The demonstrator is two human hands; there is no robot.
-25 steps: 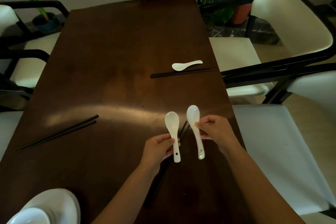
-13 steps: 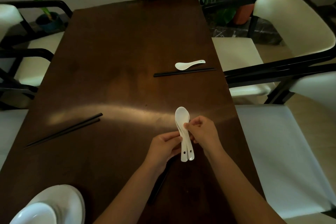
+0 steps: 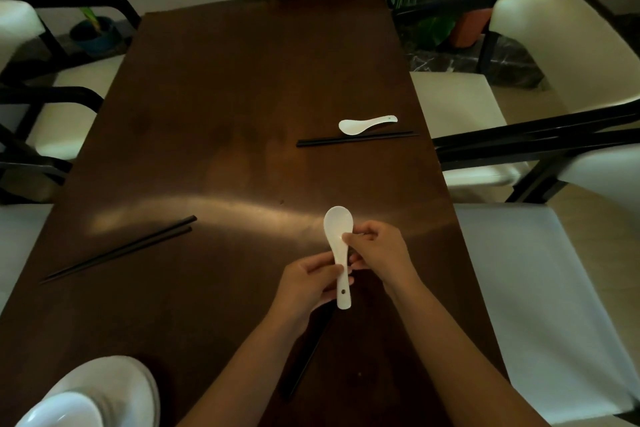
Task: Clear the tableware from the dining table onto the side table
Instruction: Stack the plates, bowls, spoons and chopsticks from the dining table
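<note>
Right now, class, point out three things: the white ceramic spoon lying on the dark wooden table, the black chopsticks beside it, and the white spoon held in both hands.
White ceramic spoon lying on table (image 3: 350, 125): head view, bowl.
Black chopsticks beside it (image 3: 356, 138): head view, mid-length.
Held white spoon (image 3: 337, 220): head view, bowl.

spoon (image 3: 366, 124) just behind chopsticks (image 3: 356, 139); bowls (image 3: 104, 395) at table's (image 3: 225, 97) near-left corner

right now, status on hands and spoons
Both hands, left hand and right hand, gripping held spoon. Loose spoon and chopsticks on table. Nothing in the way.
</note>
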